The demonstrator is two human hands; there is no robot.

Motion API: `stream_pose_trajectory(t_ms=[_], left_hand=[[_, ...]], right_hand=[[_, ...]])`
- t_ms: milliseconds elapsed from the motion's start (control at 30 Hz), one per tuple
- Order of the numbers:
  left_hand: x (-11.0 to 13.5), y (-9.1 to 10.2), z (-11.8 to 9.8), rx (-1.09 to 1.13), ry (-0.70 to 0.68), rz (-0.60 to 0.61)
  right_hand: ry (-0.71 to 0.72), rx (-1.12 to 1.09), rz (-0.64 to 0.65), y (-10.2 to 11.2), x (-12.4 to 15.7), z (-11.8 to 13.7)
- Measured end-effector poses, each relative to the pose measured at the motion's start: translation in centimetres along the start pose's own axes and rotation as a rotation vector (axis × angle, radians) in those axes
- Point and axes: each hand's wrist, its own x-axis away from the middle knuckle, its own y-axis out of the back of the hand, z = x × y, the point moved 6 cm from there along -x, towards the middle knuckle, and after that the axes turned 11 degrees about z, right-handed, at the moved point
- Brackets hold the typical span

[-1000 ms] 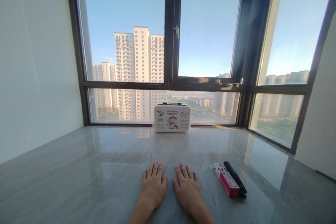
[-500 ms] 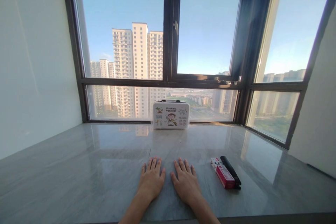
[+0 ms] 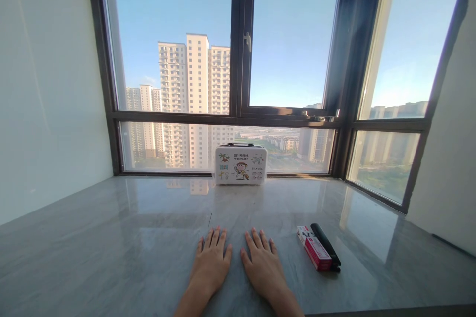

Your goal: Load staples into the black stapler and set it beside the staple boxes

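My left hand (image 3: 211,261) lies palm down on the grey marble sill (image 3: 111,252), fingers stretched out and holding nothing. Beside it, a small gap apart, my right hand (image 3: 263,263) rests flat in the same way, also bare of any object. To the right of that hand is a small red and white box (image 3: 314,248), lying on its side. A black stapler-like tool (image 3: 326,245) lies close against the box's right side; its exact kind is hard to make out.
A white carry case (image 3: 240,165) with cartoon prints and a dark handle stands upright at the back, near the window. Dark window frames (image 3: 230,120) bound the sill behind. White walls (image 3: 48,89) close it in at left and right.
Both hands have slid slightly back toward me and remain flat. The whole view has shifted a little; the box, the black tool and the case stay in place on the sill.
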Motion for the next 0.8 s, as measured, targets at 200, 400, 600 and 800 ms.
stream_pose_trajectory(t_ms=[200, 400, 600, 800], left_hand=[[0.29, 0.37, -0.28, -0.001, -0.007, 0.012], [0.46, 0.67, -0.47, 0.005, 0.000, 0.042], [0.08, 0.66, -0.38, 0.010, 0.035, 0.075], [0.31, 0.54, -0.29, 0.008, 0.005, 0.058]], right_hand=[[0.000, 0.004, 0.002, 0.35, 0.30, 0.18], [-0.015, -0.001, 0.029, 0.22, 0.19, 0.24], [-0.037, 0.005, 0.071, 0.34, -0.25, 0.40], [-0.030, -0.003, 0.069, 0.44, -0.01, 0.35]])
